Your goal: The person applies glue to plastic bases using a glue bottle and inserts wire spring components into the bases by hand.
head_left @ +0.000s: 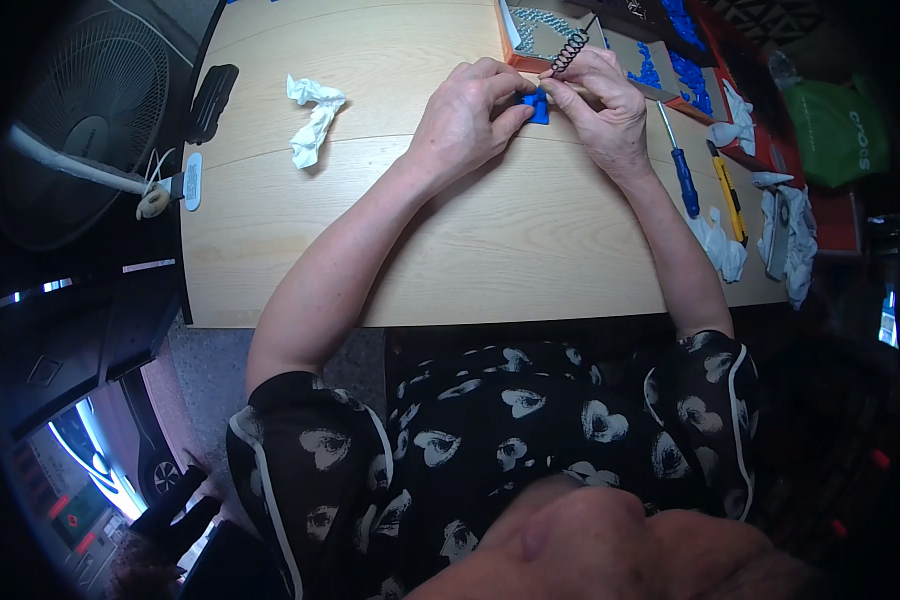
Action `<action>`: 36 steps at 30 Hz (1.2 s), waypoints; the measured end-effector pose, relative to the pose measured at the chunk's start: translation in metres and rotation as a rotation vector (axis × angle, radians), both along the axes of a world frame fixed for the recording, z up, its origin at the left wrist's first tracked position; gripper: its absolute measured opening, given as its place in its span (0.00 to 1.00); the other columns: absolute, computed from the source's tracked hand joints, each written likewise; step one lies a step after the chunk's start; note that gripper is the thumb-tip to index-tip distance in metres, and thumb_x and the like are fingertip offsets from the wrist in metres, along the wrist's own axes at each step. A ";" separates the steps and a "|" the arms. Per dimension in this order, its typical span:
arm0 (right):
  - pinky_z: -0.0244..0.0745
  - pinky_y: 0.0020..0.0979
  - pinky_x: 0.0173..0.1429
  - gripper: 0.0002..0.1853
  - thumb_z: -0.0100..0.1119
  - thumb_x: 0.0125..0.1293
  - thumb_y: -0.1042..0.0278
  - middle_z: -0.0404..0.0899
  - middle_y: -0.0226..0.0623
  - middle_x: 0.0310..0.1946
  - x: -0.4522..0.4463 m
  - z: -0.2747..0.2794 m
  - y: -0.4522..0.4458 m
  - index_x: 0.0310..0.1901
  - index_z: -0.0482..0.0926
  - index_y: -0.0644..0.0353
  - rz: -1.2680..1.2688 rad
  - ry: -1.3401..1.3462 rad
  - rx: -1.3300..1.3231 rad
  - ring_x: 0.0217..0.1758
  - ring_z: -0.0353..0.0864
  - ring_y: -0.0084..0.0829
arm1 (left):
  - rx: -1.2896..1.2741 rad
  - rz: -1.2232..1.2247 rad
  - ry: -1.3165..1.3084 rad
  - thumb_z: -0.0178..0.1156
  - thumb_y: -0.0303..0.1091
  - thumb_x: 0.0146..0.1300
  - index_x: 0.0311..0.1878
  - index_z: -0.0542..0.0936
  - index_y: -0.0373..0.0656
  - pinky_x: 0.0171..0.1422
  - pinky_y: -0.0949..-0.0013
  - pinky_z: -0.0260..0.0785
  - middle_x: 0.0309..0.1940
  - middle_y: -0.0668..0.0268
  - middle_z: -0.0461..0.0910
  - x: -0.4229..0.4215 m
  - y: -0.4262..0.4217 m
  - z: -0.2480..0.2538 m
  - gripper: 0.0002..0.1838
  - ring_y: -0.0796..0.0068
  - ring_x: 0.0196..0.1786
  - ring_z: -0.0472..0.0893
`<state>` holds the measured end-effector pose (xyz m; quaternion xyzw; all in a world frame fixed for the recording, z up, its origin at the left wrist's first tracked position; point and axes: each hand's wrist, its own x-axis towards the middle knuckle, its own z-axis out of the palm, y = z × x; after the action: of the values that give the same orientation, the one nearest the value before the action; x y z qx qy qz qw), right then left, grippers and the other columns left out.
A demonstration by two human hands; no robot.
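Observation:
Near the far edge of the wooden table, a small blue piece (pixel 538 108) sits between my two hands. My left hand (pixel 473 112) has its thumb and fingers closed on the piece's left side. At its upper right, my right hand (pixel 605 110) is pinched, with the fingertips close to the top of the blue piece. A dark coiled cord (pixel 570 52) rises by the right fingers, and a thin light-coloured stick crosses under them. What exactly the right fingertips grip is too small to tell.
The wooden table (pixel 300 250) holds crumpled white tissue (pixel 315 120) at left, a box of metal parts (pixel 540 30) beyond my hands, and blue pieces (pixel 685 75) in boxes. A blue screwdriver (pixel 683 180), a yellow cutter (pixel 730 195) and more tissue (pixel 718 245) lie right.

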<state>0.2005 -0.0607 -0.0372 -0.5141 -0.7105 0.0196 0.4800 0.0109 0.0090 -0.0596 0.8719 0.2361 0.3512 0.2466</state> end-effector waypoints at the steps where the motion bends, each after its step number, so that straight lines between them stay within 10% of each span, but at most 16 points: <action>1: 0.71 0.35 0.60 0.05 0.73 0.60 0.72 0.85 0.30 0.37 0.001 -0.001 0.000 0.36 0.87 0.62 -0.001 -0.009 -0.001 0.52 0.80 0.31 | 0.006 0.001 0.003 0.69 0.33 0.62 0.49 0.85 0.40 0.52 0.59 0.78 0.46 0.58 0.84 0.000 0.000 0.000 0.13 0.59 0.47 0.84; 36: 0.71 0.37 0.58 0.06 0.73 0.58 0.70 0.84 0.30 0.35 0.012 -0.012 0.009 0.34 0.86 0.61 -0.030 -0.062 0.117 0.49 0.81 0.33 | -0.042 0.004 0.042 0.69 0.36 0.64 0.50 0.86 0.42 0.51 0.62 0.78 0.48 0.58 0.84 0.006 0.001 -0.002 0.13 0.60 0.47 0.84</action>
<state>0.2124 -0.0519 -0.0492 -0.4962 -0.7171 -0.0448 0.4873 0.0169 0.0097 -0.0619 0.8732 0.2501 0.3283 0.2590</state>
